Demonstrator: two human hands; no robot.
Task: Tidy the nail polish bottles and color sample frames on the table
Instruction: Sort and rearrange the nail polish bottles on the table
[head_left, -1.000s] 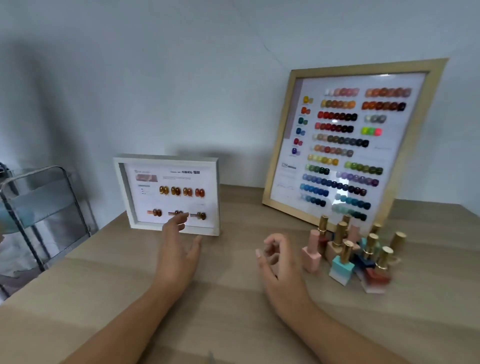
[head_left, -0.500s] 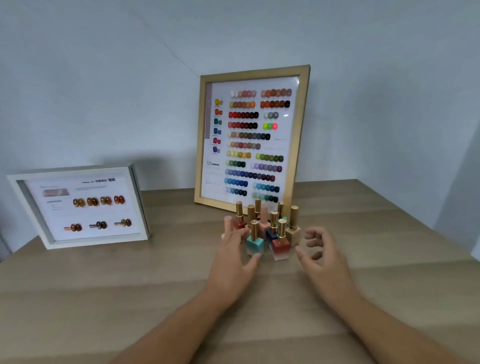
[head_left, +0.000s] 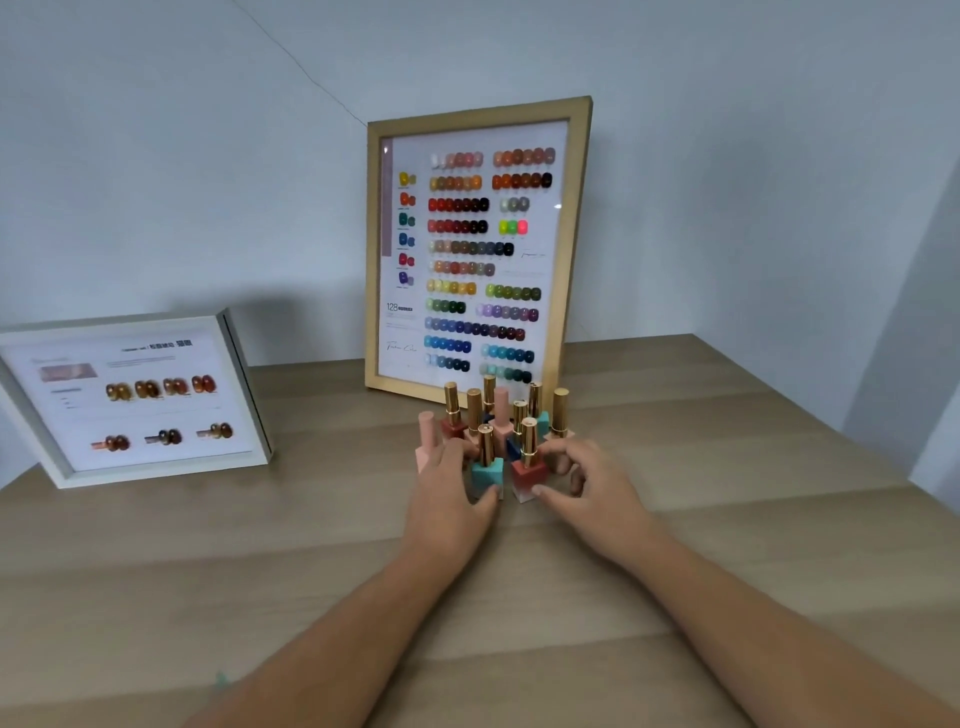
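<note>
Several nail polish bottles with gold caps (head_left: 500, 415) stand in a tight cluster on the wooden table (head_left: 260, 571), just in front of the large gold-framed colour chart (head_left: 373, 260). My left hand (head_left: 447, 493) closes on the teal bottle (head_left: 488, 472) at the cluster's near left, thumb at its base and fingers on its far side. A pink bottle (head_left: 428, 436) stands beside those fingers. My right hand (head_left: 587, 493) curls round the red bottle (head_left: 530, 472), thumb against its front. A small white sample frame (head_left: 156, 475) leans at the far left.
Both frames lean against the grey wall (head_left: 156, 156) at the back of the table. The wall's corner runs up behind the gold frame. The table's right edge (head_left: 883, 467) slants toward me on the right.
The view swung right from the white frame to the bottles. Both hands moved forward to the cluster and closed on the two front bottles.
</note>
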